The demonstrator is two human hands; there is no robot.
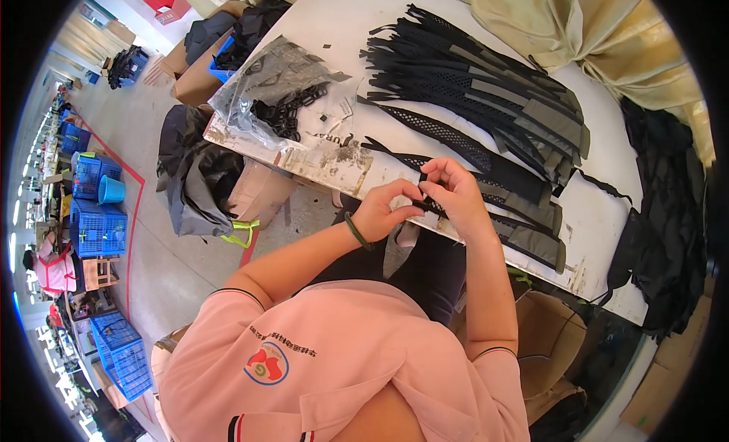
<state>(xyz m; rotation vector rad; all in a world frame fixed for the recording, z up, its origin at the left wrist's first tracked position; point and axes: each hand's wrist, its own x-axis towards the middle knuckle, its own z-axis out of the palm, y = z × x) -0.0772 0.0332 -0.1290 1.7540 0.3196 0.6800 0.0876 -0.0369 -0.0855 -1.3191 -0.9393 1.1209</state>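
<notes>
Pinching, apparently, the narrow end of a long black mesh strap with an olive-grey fabric panel [531, 241] between closed fingers of the left hand [387, 207] and right hand [456, 199], probably to steady so small a piece, too dark to make out fully. Lying at the near edge of the worn white bench [600, 241], beside a pile of matching black-and-grey straps [486, 85] placed, presumably, within reach.

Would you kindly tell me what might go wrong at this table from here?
The clear plastic bag lies at the edge of the table; a nudge might spill its black parts. The black and grey strips overlap beside the right hand, which could snag or drag several together.
</notes>
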